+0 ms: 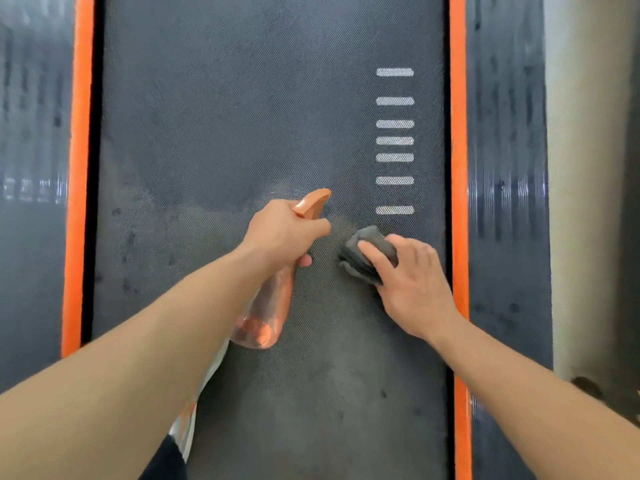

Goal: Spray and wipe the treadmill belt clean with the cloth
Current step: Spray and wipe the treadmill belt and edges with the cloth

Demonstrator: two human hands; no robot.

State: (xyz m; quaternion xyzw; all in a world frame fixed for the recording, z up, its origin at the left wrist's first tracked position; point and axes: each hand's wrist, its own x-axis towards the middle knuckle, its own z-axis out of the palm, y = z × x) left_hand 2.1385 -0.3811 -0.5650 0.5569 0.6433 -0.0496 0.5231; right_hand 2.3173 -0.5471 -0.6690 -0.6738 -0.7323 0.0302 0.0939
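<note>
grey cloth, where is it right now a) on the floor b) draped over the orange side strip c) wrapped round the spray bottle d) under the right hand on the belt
d: the right hand presses the grey cloth onto the treadmill belt near the white dashes, while the left hand grips the orange spray bottle.

Treadmill belt, one cloth lying on it.

From my end I see the dark, textured treadmill belt (214, 133) running away between orange side strips (80, 168). Dusty grey patches and dark spots mark it, and a column of white dashes (394, 140) sits near its right edge. A folded grey cloth (360, 265) lies on it just below the lowest dash, under the right hand (412, 282).
</note>
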